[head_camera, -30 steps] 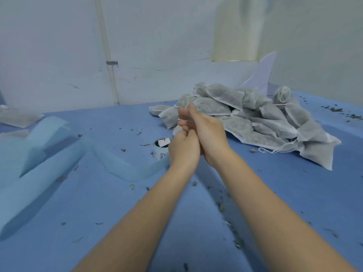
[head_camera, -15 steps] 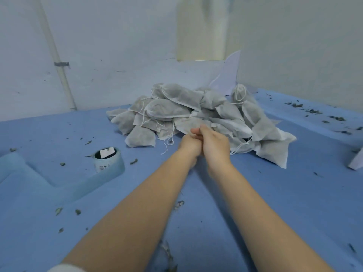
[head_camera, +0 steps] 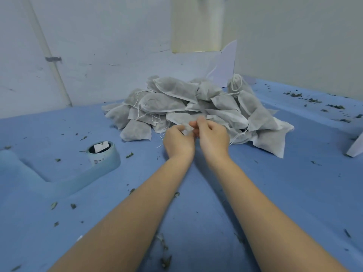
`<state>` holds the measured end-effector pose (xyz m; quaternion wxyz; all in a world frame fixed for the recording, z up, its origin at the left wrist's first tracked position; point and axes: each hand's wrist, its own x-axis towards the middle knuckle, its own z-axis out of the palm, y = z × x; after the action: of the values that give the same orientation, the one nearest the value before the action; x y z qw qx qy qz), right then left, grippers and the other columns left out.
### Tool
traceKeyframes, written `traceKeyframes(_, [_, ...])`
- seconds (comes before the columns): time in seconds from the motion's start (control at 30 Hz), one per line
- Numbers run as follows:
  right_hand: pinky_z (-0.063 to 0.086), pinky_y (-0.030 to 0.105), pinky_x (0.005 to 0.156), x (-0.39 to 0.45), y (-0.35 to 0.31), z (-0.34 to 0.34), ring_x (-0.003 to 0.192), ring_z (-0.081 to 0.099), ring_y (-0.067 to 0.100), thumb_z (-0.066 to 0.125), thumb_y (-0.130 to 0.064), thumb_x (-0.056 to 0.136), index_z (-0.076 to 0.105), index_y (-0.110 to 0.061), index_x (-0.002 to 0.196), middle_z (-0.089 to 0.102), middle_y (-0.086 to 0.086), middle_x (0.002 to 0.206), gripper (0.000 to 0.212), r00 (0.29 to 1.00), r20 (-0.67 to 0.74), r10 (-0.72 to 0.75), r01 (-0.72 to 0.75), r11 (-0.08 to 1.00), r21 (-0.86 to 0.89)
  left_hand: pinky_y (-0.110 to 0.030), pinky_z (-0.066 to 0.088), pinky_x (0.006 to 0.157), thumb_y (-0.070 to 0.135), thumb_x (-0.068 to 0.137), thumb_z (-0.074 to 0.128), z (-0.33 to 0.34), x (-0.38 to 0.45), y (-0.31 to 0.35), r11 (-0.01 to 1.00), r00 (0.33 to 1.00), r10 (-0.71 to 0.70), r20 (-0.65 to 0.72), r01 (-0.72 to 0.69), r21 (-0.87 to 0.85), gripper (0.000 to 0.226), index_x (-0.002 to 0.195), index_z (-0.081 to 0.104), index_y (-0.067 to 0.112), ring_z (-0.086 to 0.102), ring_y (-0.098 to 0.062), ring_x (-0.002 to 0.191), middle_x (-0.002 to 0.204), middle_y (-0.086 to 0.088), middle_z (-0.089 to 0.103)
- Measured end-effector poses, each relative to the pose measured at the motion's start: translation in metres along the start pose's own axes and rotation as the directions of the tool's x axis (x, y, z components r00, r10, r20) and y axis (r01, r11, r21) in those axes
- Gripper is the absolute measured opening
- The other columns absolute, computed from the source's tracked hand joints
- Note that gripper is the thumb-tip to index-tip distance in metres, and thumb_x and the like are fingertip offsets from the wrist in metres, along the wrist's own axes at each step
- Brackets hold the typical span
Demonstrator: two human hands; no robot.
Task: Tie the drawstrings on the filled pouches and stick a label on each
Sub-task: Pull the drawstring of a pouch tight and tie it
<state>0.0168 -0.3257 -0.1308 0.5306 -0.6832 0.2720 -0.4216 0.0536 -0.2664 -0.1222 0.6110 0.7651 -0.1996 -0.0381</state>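
Hands: left hand (head_camera: 178,141) and right hand (head_camera: 213,137), raised a second ago, are now down at the pile (head_camera: 196,107).
Fingers: both pinch a pouch (head_camera: 189,128) edge.
Meaning: likely starting the next tie.
Labels: roll (head_camera: 103,154) at left, untouched.

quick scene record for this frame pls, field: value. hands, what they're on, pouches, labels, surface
left hand: fingers curled, pinching a small white piece of pouch fabric
right hand: fingers curled, pinching the same piece from the other side
held item: exact part hidden by fingers; loose drawstring hangs by the left hand
pouch pile: heap of grey filled pouches directly behind hands
label roll: left of hands, standing on the table, backing strip trailing left
table: blue cover, scattered dried herb bits
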Motion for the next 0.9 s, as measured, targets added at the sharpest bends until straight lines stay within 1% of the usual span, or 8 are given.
traceKeyframes(0.07, [0.043, 0.01, 0.07, -0.005, -0.002, -0.002, 0.072, 0.06, -0.002, 0.048, -0.028, 0.098, 0.069, -0.025, 0.077, 0.067, -0.014, 0.077, 0.03, 0.999, 0.013, -0.05, 0.051, 0.996, -0.074, -0.031, 0.04, 0.096, 0.013, 0.091, 0.056, -0.009, -0.001, -0.001, 1.0, 0.998, 0.014, -0.055, -0.013, 0.021, 0.029, 0.119, 0.06, 0.006, 0.055, -0.026, 0.113, 0.119, -0.012, 0.062])
traceKeyframes(0.2, [0.043, 0.022, 0.082, -0.016, -0.012, -0.002, 0.094, 0.062, 0.011, 0.052, -0.022, 0.096, 0.071, -0.017, 0.094, 0.07, -0.004, 0.096, 0.02, 0.993, 0.061, -0.097, 0.103, 0.988, -0.116, -0.026, 0.043, 0.091, 0.013, 0.087, 0.059, -0.034, -0.002, -0.006, 0.996, 0.992, 0.07, -0.103, -0.063, 0.071, 0.022, 0.107, 0.065, 0.017, 0.059, -0.018, 0.105, 0.111, -0.001, 0.066])
traceKeyframes(0.37, [0.042, 0.013, 0.086, -0.032, -0.026, 0.001, 0.104, 0.057, 0.009, 0.055, -0.015, 0.095, 0.066, -0.019, 0.113, 0.064, -0.006, 0.116, 0.022, 0.954, 0.204, -0.219, 0.248, 0.96, -0.131, -0.001, 0.038, 0.063, 0.004, 0.086, 0.053, -0.075, -0.015, -0.016, 0.979, 0.982, 0.19, -0.013, -0.188, 0.08, 0.025, 0.094, 0.061, 0.026, 0.053, 0.006, 0.079, 0.101, 0.012, 0.061])
traceKeyframes(0.47, [0.032, 0.012, 0.098, -0.042, -0.033, 0.007, 0.117, 0.048, 0.01, 0.056, -0.011, 0.094, 0.063, -0.014, 0.122, 0.059, -0.004, 0.126, 0.029, 0.887, 0.271, -0.375, 0.438, 0.868, -0.232, -0.002, 0.039, 0.064, -0.005, 0.084, 0.047, -0.099, -0.023, -0.018, 0.974, 0.976, 0.219, 0.011, -0.219, 0.051, 0.031, 0.089, 0.06, 0.023, 0.054, -0.002, 0.083, 0.09, 0.019, 0.058])
traceKeyframes(0.57, [0.027, 0.006, 0.086, -0.051, -0.033, 0.012, 0.113, 0.047, 0.008, 0.055, -0.02, 0.096, 0.062, -0.015, 0.123, 0.06, -0.004, 0.123, 0.028, 0.86, 0.346, -0.375, 0.478, 0.83, -0.287, -0.007, 0.038, 0.064, -0.008, 0.081, 0.042, -0.119, -0.03, -0.018, 0.976, 0.977, 0.213, -0.005, -0.212, 0.054, 0.038, 0.08, 0.059, 0.026, 0.052, -0.004, 0.081, 0.085, 0.02, 0.057])
traceKeyframes(0.7, [0.034, 0.01, 0.063, -0.059, -0.024, 0.017, 0.079, 0.052, 0.001, 0.041, -0.046, 0.099, 0.065, -0.022, 0.092, 0.063, -0.01, 0.09, 0.034, 0.917, 0.381, -0.114, 0.262, 0.895, -0.361, -0.003, 0.033, 0.058, -0.005, 0.082, 0.036, -0.139, -0.038, -0.018, 0.963, 0.968, 0.244, -0.059, -0.235, 0.135, 0.038, 0.073, 0.052, 0.029, 0.046, -0.001, 0.072, 0.083, 0.016, 0.054])
traceKeyframes(0.8, [0.033, 0.013, 0.052, -0.064, -0.017, 0.02, 0.055, 0.039, 0.007, 0.042, -0.042, 0.099, 0.039, -0.018, 0.057, 0.042, -0.008, 0.054, 0.048, 0.947, 0.295, -0.128, 0.249, 0.871, -0.423, -0.017, 0.029, 0.061, -0.002, 0.085, 0.035, -0.147, -0.043, -0.02, 0.94, 0.97, 0.239, -0.049, -0.219, 0.262, 0.031, 0.082, 0.054, 0.023, 0.045, -0.009, 0.08, 0.098, 0.007, 0.056])
traceKeyframes(0.9, [0.031, 0.024, 0.051, -0.073, -0.015, 0.026, 0.054, 0.038, 0.014, 0.048, -0.035, 0.094, 0.037, -0.016, 0.052, 0.042, -0.001, 0.049, 0.048, 0.957, 0.241, -0.16, 0.258, 0.849, -0.461, -0.022, 0.025, 0.075, 0.009, 0.091, 0.035, -0.149, -0.049, -0.026, 0.718, 0.927, 0.369, 0.068, -0.33, 0.612, 0.025, 0.102, 0.057, 0.016, 0.048, -0.018, 0.096, 0.111, -0.001, 0.056])
